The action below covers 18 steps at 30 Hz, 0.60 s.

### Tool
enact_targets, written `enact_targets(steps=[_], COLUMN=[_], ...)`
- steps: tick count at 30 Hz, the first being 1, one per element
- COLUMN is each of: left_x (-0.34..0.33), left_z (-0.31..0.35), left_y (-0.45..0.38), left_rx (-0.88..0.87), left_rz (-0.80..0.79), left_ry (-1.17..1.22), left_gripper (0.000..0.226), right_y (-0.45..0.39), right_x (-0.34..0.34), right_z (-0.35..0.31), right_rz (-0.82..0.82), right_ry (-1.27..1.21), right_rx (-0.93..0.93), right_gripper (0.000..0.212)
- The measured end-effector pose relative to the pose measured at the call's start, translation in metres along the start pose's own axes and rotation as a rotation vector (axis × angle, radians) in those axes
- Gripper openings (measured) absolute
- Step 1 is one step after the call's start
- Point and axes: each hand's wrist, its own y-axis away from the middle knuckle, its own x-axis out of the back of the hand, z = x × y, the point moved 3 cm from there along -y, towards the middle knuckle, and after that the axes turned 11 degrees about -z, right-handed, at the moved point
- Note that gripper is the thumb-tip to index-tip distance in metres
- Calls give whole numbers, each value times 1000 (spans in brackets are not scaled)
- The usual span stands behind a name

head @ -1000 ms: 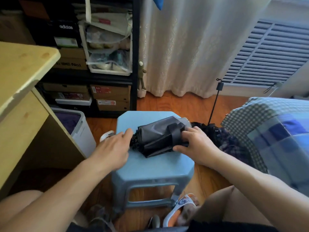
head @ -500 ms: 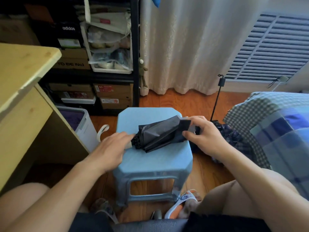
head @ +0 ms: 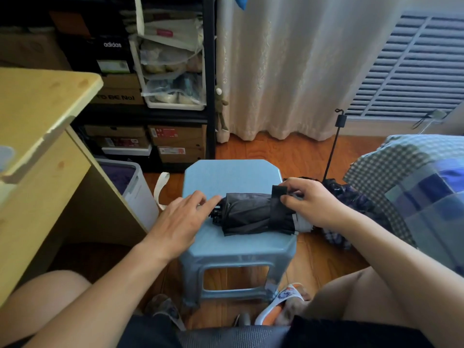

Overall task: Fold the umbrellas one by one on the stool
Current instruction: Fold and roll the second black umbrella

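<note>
At the frame's centre, the umbrella (head: 251,213) on the stool (head: 226,172) is touched by the flat left hand (head: 179,219); its strap (head: 277,197) is pinched by the right hand (head: 311,203).

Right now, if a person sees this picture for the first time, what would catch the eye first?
A rolled black umbrella lies across the light blue stool in the centre. The right hand pinches its strap, and the left hand touches its other end. Another dark umbrella lies on the floor to the right.

My folded black fabric umbrella (head: 253,213) lying crosswise on the light blue plastic stool (head: 226,174), canopy rolled, black closure strap (head: 277,208) wrapped round its right end, dark patterned second umbrella (head: 351,197) on the floor just right of the stool
</note>
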Motion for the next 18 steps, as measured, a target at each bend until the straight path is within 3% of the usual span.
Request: enact_targets(steps=[4,9,14,18], left_x=[-6,13,0,1], left_z=[-3,16,30,32], left_y=[-1,-2,-17,-22], left_rx=[49,30,99,79], left_rz=[-119,156,134,126], left_ry=[253,542,635,660], left_gripper=[80,30,20,14], right_y=[-2,-1,2,7], right_x=[-8,-12,-17,-22], right_z=[3,5,5,3], right_rz=[17,50,81,195], right_ry=[10,-6,-43,227], right_rx=[-20,-24,8,166], right_gripper=[9,13,10,15])
